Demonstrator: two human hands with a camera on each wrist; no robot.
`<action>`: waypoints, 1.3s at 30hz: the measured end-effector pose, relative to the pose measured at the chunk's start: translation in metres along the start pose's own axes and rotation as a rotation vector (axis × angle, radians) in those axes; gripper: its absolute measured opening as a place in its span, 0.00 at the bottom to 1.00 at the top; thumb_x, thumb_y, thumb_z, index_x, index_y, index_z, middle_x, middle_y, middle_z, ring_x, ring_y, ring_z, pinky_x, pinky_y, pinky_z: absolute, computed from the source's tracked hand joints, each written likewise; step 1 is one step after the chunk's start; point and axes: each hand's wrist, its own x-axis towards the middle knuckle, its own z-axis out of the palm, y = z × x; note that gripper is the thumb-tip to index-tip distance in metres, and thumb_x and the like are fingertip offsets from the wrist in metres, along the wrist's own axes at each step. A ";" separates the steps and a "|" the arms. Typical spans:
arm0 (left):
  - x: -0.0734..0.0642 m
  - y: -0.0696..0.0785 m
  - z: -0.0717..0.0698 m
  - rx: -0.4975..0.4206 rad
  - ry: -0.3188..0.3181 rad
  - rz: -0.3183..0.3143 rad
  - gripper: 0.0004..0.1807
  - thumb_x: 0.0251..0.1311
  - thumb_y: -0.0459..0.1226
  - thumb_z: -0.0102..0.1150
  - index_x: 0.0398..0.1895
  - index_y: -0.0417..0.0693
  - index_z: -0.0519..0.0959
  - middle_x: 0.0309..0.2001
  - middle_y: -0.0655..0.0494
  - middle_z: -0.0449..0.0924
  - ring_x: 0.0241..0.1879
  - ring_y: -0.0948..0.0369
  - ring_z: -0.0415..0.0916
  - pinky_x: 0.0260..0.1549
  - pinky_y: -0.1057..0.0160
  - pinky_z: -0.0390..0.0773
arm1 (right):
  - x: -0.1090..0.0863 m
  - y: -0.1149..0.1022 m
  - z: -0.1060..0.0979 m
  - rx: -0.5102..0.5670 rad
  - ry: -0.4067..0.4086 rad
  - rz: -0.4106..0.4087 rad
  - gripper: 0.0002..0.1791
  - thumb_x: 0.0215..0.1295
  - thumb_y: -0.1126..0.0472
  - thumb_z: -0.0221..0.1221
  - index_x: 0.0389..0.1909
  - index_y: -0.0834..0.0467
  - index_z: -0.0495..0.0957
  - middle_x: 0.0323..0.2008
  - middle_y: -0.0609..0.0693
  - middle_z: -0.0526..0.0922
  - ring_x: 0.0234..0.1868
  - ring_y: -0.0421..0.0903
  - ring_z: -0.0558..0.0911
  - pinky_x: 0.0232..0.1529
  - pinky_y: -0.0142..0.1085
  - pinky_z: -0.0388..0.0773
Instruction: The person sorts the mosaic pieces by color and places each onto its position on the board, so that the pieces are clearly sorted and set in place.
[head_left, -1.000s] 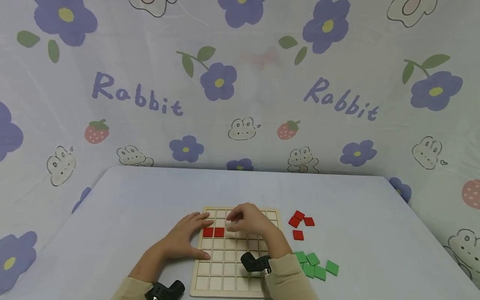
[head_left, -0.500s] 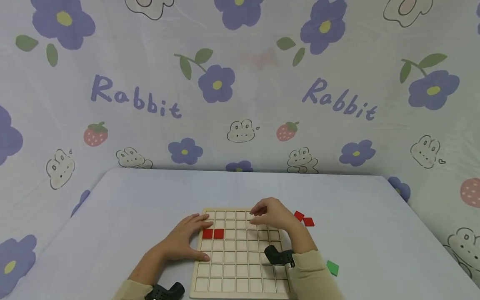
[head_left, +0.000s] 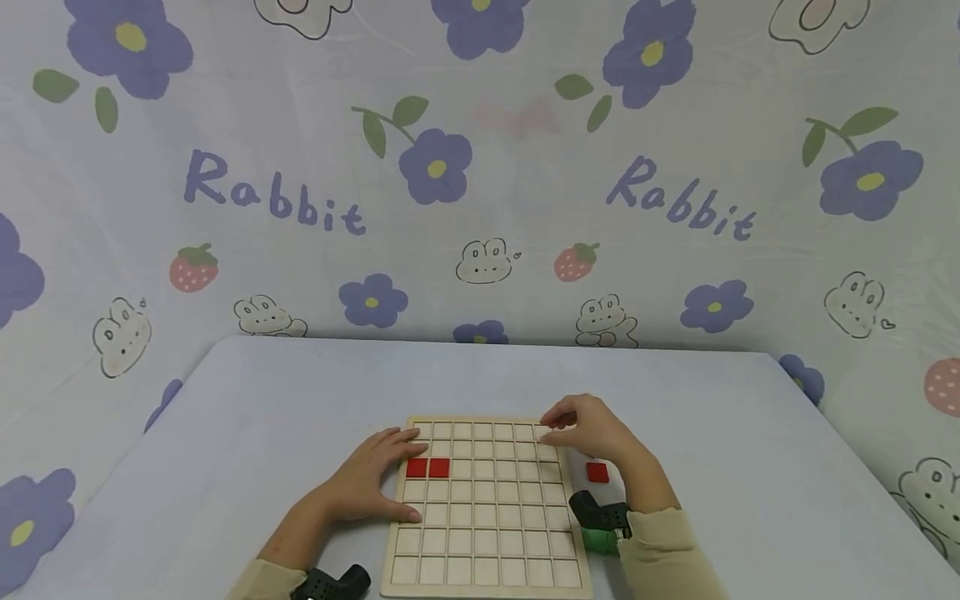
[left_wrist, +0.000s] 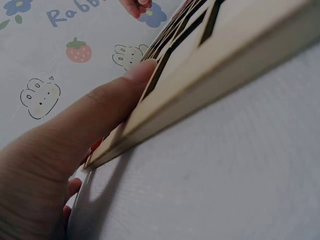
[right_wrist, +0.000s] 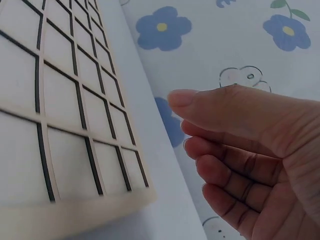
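A wooden grid board lies on the white table. Two red square tiles sit side by side in cells near its left edge, in the third row from the far side. My left hand rests on the board's left edge, fingers spread, thumb lying over the rim in the left wrist view. Above the board's far right corner is my right hand; its fingers bend loosely and nothing shows between thumb and fingertips in the right wrist view.
One loose red tile lies right of the board. Green tiles are partly covered by the right wrist's camera. Behind the table hangs a patterned cloth.
My right hand has travelled right across the board, from its middle to the far right corner. My left hand stays in place, as do the two red tiles on the board.
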 end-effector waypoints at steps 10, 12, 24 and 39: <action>-0.005 -0.002 0.000 -0.004 -0.007 0.002 0.50 0.34 0.63 0.69 0.65 0.56 0.67 0.71 0.54 0.58 0.71 0.46 0.48 0.66 0.38 0.50 | -0.022 0.016 -0.006 0.012 0.059 0.049 0.14 0.53 0.60 0.66 0.39 0.64 0.82 0.36 0.54 0.82 0.36 0.43 0.77 0.39 0.36 0.76; -0.006 -0.002 0.000 -0.002 -0.006 0.004 0.50 0.34 0.63 0.69 0.65 0.56 0.67 0.70 0.54 0.58 0.71 0.46 0.48 0.66 0.38 0.50 | -0.024 0.017 -0.008 0.021 0.070 0.067 0.15 0.53 0.60 0.66 0.40 0.64 0.82 0.37 0.55 0.82 0.36 0.44 0.77 0.38 0.35 0.77; -0.010 -0.001 -0.002 -0.005 -0.014 0.007 0.50 0.34 0.63 0.69 0.65 0.56 0.67 0.70 0.54 0.58 0.71 0.46 0.48 0.66 0.38 0.50 | -0.039 0.029 -0.017 0.078 0.119 0.181 0.20 0.53 0.59 0.66 0.45 0.65 0.80 0.38 0.57 0.81 0.36 0.45 0.77 0.31 0.31 0.77; -0.010 -0.001 -0.003 -0.004 -0.023 0.010 0.50 0.35 0.63 0.69 0.65 0.56 0.67 0.71 0.54 0.58 0.71 0.46 0.48 0.66 0.37 0.50 | -0.050 0.052 -0.025 0.104 0.170 0.284 0.19 0.55 0.59 0.65 0.46 0.65 0.79 0.37 0.56 0.80 0.37 0.46 0.74 0.34 0.31 0.74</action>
